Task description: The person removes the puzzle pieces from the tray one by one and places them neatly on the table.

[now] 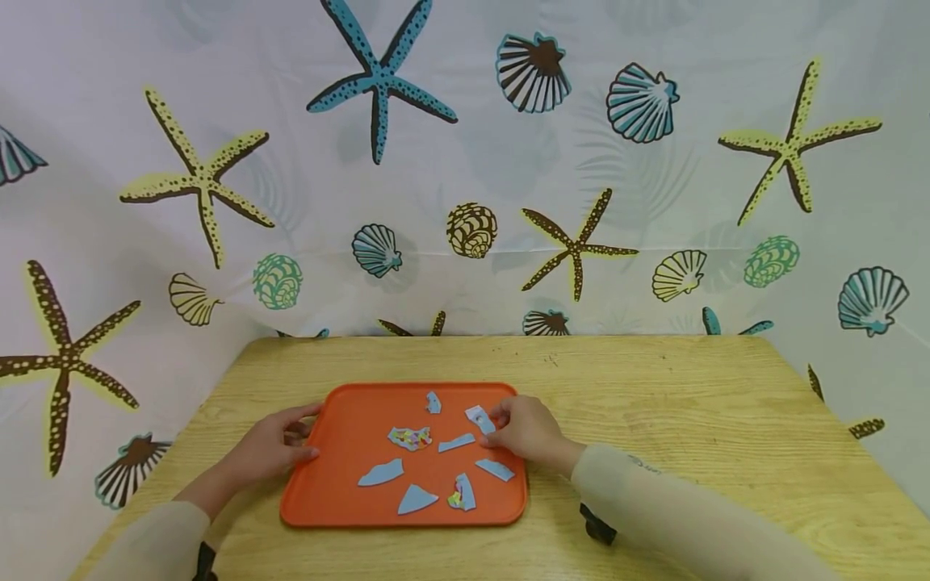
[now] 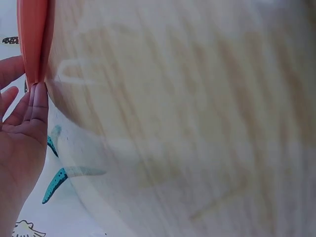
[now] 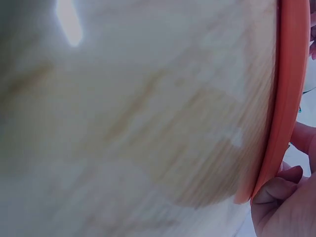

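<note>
Head view: beyond both hands hangs a cloth (image 1: 465,173) with sea stars and shells. A thin strip (image 1: 456,442) lies just left of the right hand (image 1: 535,436), and a blue bit (image 1: 496,470) lies just on the near side of it. That hand has finger and thumb pinching one end of a pale piece (image 1: 475,415), whose long way slants out from the hand, leftward and away. The left hand (image 1: 267,449), fingers apart, touches the rim of an orange tray (image 1: 337,452). On the counter (image 1: 654,395), between the hands, the tray holds the pale piece and seven others, two brightly coloured.
</note>
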`<action>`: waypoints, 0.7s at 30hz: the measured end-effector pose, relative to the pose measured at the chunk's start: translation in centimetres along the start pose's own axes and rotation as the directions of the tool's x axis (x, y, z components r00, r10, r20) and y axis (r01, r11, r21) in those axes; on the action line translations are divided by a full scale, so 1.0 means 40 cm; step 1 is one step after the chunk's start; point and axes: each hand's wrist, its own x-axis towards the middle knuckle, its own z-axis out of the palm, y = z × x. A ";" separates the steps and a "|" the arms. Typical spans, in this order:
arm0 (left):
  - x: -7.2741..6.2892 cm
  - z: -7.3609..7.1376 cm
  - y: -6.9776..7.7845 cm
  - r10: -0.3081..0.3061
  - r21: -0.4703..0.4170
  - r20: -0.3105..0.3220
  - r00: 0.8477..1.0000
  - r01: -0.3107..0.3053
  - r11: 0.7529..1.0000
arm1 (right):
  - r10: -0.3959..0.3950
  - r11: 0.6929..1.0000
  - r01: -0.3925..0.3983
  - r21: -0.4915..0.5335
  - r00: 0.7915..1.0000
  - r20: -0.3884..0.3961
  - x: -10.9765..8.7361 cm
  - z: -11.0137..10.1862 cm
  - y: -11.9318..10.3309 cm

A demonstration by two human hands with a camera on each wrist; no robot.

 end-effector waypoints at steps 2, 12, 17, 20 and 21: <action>0.002 -0.001 0.000 -0.002 -0.032 0.008 1.000 0.003 0.999 | 0.014 1.000 -0.013 0.011 1.000 -0.006 0.002 0.000 0.001; 0.001 -0.002 -0.004 0.007 -0.112 0.025 1.000 -0.004 0.994 | 0.011 1.000 -0.010 0.022 0.999 -0.040 0.007 -0.004 0.001; 0.001 -0.002 -0.005 0.005 -0.123 0.027 1.000 -0.002 0.992 | -0.010 0.998 0.012 0.060 0.999 -0.035 0.006 -0.008 0.005; 0.002 -0.002 -0.005 0.001 -0.128 0.025 1.000 0.002 0.992 | -0.030 0.996 0.033 0.089 0.999 -0.034 0.003 -0.012 0.009; 0.002 -0.003 -0.005 0.000 -0.128 0.025 1.000 0.003 0.992 | -0.037 0.994 0.040 0.098 0.999 -0.033 0.002 -0.013 0.011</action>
